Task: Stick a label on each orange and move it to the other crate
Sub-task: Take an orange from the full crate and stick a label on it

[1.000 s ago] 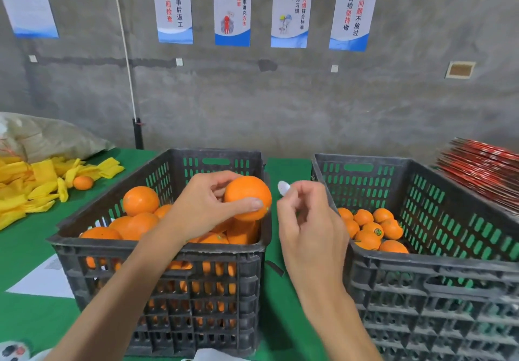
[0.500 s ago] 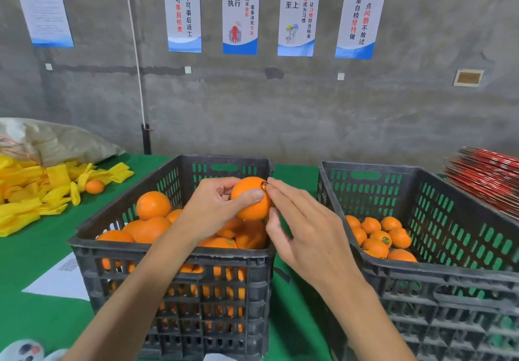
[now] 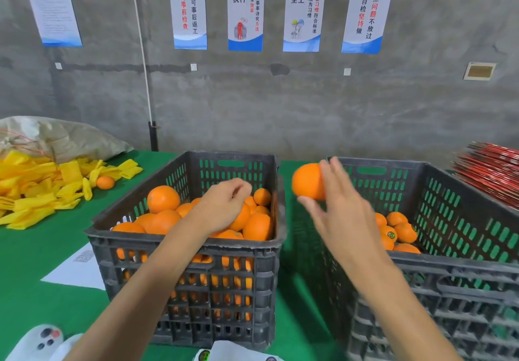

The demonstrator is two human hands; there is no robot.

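My right hand point(image 3: 334, 203) holds an orange point(image 3: 307, 182) between thumb and fingers, in the gap between the two dark crates, near the right crate's point(image 3: 455, 273) left rim. That crate holds several oranges point(image 3: 398, 231), some with a green label. My left hand point(image 3: 224, 206) hovers over the left crate point(image 3: 185, 265), fingers loosely curled and holding nothing, just above the pile of unlabelled oranges point(image 3: 163, 214).
Yellow foam sleeves point(image 3: 36, 189) and a stray orange point(image 3: 105, 182) lie on the green table at left, beside a sack point(image 3: 56, 136). A white sheet point(image 3: 78, 268) lies left of the crate. A label sheet point(image 3: 233, 353) shows at the bottom edge. Red stacked items point(image 3: 491, 178) sit far right.
The orange passed from my left hand to my right, which has carried it rightward toward the right crate. My left hand let go and dropped over the left crate.
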